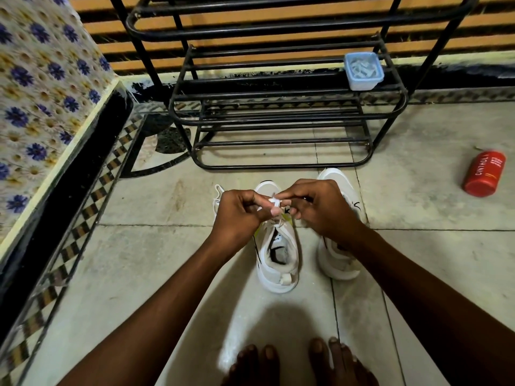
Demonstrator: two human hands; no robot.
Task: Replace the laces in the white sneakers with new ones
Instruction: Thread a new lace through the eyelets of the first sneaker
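Two white sneakers stand side by side on the tiled floor (pixel 156 246), toes toward the far black shoe rack (pixel 278 112). Over the left sneaker (pixel 278 254) both hands meet — the left hand (pixel 237 213) and the right hand (pixel 323 207) each pinch the white lace (pixel 274 203) with curled fingers. The right sneaker (pixel 338 257) sits just beside it, partly hidden by the right wrist. A red bottle (pixel 485 174) lies far right.
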